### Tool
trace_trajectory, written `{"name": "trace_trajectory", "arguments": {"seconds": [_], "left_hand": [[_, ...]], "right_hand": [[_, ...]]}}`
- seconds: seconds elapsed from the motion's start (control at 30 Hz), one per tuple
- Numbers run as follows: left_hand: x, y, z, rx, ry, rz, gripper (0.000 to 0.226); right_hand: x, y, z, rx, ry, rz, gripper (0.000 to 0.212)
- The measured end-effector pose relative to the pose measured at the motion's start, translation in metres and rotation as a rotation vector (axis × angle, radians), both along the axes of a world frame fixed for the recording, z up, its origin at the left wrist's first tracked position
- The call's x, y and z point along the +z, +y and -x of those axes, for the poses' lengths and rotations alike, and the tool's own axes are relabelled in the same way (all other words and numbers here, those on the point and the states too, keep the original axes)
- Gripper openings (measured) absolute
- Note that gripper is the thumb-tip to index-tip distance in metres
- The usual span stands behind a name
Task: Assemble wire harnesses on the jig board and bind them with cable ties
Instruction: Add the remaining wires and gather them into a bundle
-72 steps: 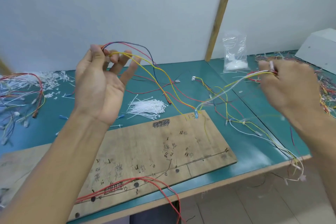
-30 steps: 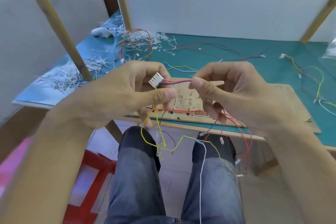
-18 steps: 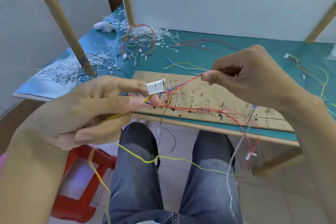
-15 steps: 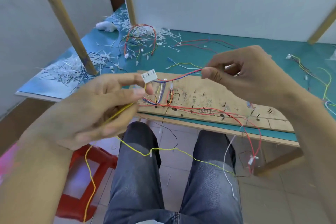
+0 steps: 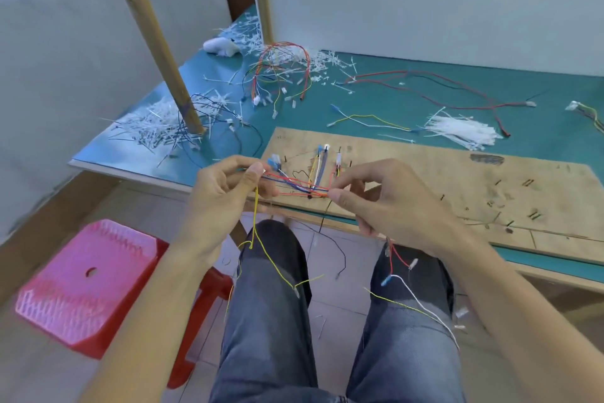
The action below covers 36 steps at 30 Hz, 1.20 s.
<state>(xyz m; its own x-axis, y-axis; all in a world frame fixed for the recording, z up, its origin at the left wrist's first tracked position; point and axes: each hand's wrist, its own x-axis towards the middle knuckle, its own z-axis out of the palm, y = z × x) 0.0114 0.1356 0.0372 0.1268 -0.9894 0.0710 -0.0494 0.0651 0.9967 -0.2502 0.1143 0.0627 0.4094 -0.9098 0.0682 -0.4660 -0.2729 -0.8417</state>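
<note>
My left hand (image 5: 222, 196) pinches one end of a thin wire bundle (image 5: 295, 185) of red, blue and yellow strands, in front of the table edge. My right hand (image 5: 385, 203) pinches the same bundle a short way to the right, so the wires stretch between both hands. Loose yellow, white and red ends hang down over my knees. The wooden jig board (image 5: 457, 187) lies on the green table just beyond my hands, with a few short wires (image 5: 322, 164) standing at its left end. A heap of white cable ties (image 5: 461, 131) lies behind the board.
A finished red harness (image 5: 281, 75) and long red wires (image 5: 434, 88) lie at the back of the green table (image 5: 392, 108). Cut tie ends (image 5: 157, 124) litter the left corner around a slanted wooden post (image 5: 153, 43). A red plastic stool (image 5: 88, 281) stands on the floor left of my legs.
My hands have come closer together and lower, near the board's left end. The white connector held up in my left fingers is no longer visible. My view has shifted slightly.
</note>
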Motion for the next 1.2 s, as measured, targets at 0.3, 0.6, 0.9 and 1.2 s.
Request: {"name": "trace_trajectory", "arguments": {"seconds": [0.3, 0.6, 0.9, 1.2], "left_hand": [[-0.033, -0.042, -0.035, 0.198, -0.174, -0.023, 0.022], [-0.061, -0.067, -0.036, 0.326, -0.308, -0.072, 0.007], [-0.074, -0.068, -0.028, 0.421, -0.524, 0.032, 0.006], [-0.076, -0.072, -0.034, 0.343, -0.449, -0.026, 0.026]], "right_hand": [[-0.017, -0.041, -0.04, 0.014, 0.14, -0.058, 0.013], [-0.025, -0.073, -0.066, -0.189, 0.154, -0.097, 0.018], [-0.027, -0.064, -0.057, -0.191, 0.356, -0.049, 0.02], [-0.021, -0.042, -0.027, -0.053, 0.285, -0.229, 0.024]]}}
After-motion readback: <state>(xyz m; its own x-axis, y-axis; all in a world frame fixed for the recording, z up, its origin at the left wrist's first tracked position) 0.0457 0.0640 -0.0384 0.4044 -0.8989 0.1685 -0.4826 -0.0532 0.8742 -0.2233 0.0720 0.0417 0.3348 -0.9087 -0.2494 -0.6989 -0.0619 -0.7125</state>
